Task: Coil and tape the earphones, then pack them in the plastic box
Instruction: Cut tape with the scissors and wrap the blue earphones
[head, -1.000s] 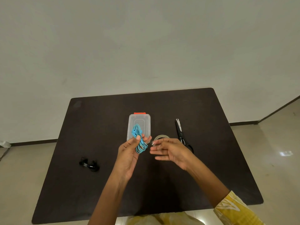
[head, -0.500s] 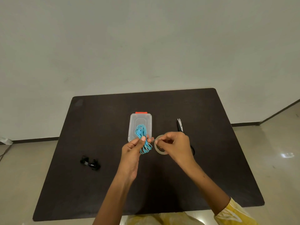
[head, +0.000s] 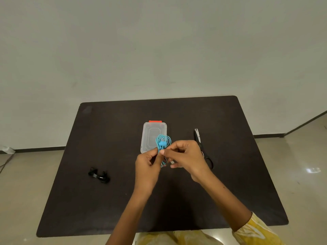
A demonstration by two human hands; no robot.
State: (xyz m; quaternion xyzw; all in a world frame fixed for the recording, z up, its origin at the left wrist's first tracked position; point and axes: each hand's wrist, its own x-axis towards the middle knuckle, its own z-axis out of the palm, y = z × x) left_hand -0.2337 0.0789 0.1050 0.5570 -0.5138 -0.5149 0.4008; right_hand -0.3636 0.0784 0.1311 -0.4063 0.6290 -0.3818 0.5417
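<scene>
Fingers of both hands pinch the blue earphones (head: 163, 144), hiding the coil's middle and any tape.

head view, down over table (head: 109, 200)

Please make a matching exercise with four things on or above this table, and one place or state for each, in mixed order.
Things:
1. blue earphones
2. black earphones
3. scissors
4. box

Places or states:
A. lies on the table, left of the hands
B. pinched in both hands
C. behind the hands, red latch at its far end
D. partly hidden by the right hand

Pairs: 1-B, 2-A, 3-D, 4-C
</scene>
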